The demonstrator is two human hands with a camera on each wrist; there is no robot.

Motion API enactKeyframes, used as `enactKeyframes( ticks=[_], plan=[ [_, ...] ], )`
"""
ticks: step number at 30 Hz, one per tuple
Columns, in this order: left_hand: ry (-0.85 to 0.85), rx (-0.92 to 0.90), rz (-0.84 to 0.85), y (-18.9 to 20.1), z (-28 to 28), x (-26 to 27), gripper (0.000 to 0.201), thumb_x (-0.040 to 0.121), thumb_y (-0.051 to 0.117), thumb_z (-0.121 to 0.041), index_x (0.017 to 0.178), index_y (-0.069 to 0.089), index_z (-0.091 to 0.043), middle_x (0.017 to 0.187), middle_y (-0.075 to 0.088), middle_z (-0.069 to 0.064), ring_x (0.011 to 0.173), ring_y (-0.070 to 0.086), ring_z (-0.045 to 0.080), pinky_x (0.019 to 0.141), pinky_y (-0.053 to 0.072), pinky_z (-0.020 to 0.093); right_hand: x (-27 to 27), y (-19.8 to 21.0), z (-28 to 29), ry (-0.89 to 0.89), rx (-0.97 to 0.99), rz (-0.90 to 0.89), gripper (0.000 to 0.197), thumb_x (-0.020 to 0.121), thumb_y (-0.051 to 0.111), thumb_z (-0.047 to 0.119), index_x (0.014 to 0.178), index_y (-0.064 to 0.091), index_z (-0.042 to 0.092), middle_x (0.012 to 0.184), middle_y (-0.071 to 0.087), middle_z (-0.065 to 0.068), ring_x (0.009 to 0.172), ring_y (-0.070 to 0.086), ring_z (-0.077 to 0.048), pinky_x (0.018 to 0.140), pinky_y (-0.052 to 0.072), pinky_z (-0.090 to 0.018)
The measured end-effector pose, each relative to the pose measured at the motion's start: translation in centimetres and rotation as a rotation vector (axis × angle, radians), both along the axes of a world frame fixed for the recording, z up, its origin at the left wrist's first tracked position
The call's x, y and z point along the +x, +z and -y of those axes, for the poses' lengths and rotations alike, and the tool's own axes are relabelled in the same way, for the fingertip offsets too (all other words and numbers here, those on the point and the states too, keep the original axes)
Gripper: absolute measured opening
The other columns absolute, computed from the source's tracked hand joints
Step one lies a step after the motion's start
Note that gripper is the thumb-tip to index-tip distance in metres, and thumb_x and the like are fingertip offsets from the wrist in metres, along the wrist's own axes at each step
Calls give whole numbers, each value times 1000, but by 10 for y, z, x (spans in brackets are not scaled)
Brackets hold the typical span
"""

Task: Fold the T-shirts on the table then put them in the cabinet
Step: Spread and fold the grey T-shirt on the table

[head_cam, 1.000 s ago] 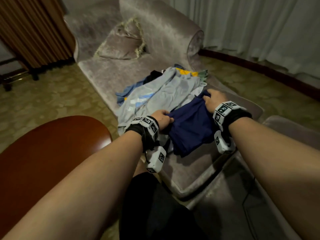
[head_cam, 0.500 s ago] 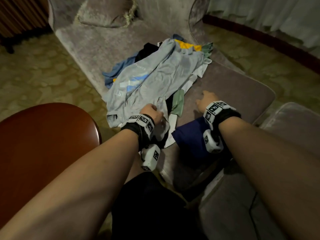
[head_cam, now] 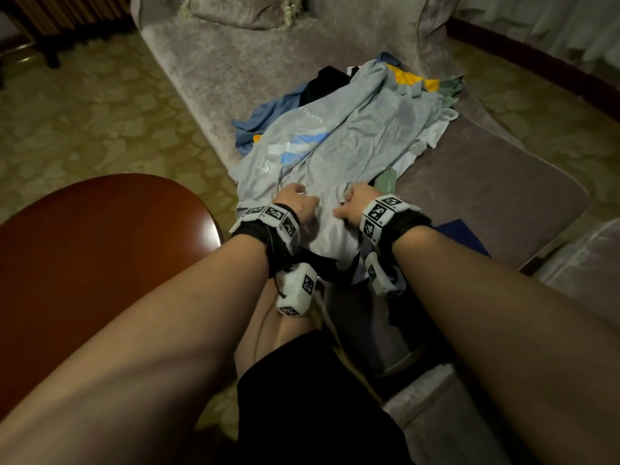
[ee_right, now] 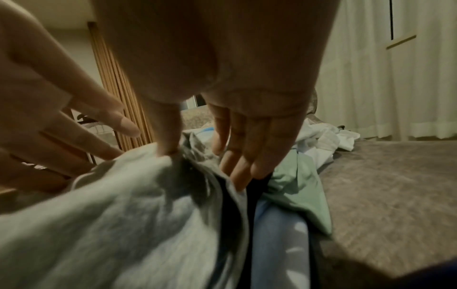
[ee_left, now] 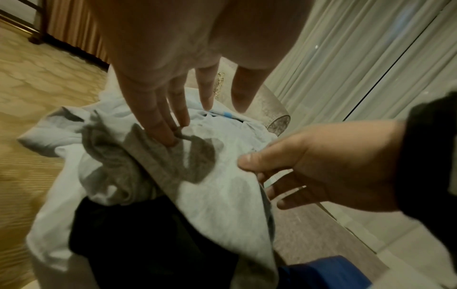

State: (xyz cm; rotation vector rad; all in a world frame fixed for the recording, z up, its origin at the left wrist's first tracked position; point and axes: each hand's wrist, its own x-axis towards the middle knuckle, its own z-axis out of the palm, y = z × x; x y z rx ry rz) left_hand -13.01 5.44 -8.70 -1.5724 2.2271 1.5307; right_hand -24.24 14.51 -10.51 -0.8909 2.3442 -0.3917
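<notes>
A light grey T-shirt (head_cam: 339,152) with a blue and white print lies on top of a heap of clothes on the plush grey seat (head_cam: 486,182). My left hand (head_cam: 295,201) touches its grey collar (ee_left: 148,156) with straight fingers (ee_left: 170,136), the thumb held off the cloth. Beside it my right hand (head_cam: 352,204) pinches the shirt's near edge, thumb (ee_left: 247,161) on top and fingers (ee_right: 237,176) tucked under it. A folded navy T-shirt (head_cam: 459,233) lies just right of my right wrist. Black, blue, yellow, green and white garments show beneath the grey shirt.
A round reddish wooden table (head_cam: 100,246) stands at my left, close to the seat. A cushion (head_cam: 241,8) lies at the seat's far end. Patterned carpet (head_cam: 100,112) surrounds the seat, and pale curtains (ee_left: 358,68) hang to the right. My knees sit below my arms.
One second ago both hands held the navy T-shirt; it now lies at the seat's front right. My right hand has moved left onto the grey T-shirt beside my left hand.
</notes>
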Motion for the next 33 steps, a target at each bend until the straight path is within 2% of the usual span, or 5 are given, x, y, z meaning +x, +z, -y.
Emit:
enactKeyframes(
  ticks=[2,6,17,26,33],
  plan=[
    [-21,9,-15,0,0,5,51,90,59,-31,137,46,-15,134,54,12,118,55,29,101,45,42,-2,-2,-1,33,-11,-35,18,96,49,28,100,58,14,114,59,-12,108,55,-31,93,45,-37],
    [-58,-7,-14,7,2,14,50,93,57,-34,138,46,-15,138,51,10,121,52,28,103,42,36,-4,9,0,-60,-99,3,25,99,41,24,76,43,14,77,43,-2,90,45,-21,74,33,-28],
    [-127,-8,-243,64,-25,32,62,86,60,-55,133,52,-16,130,56,3,115,56,21,93,45,32,12,96,9,-191,-534,97,34,98,42,22,64,41,26,66,42,6,61,43,-11,59,39,-14],
    [-55,-221,-420,131,-21,65,25,91,52,-30,77,58,-10,77,58,13,76,54,22,73,47,40,63,180,8,-238,-882,111,32,87,58,21,59,42,18,65,43,-9,69,44,-23,64,39,-36],
    [154,-213,-648,215,-17,120,35,102,33,-27,119,56,-7,120,61,18,110,58,34,97,48,50,91,226,34,-168,-1063,197,28,68,52,51,60,51,25,70,53,-10,75,60,-33,80,50,-60]
  ],
)
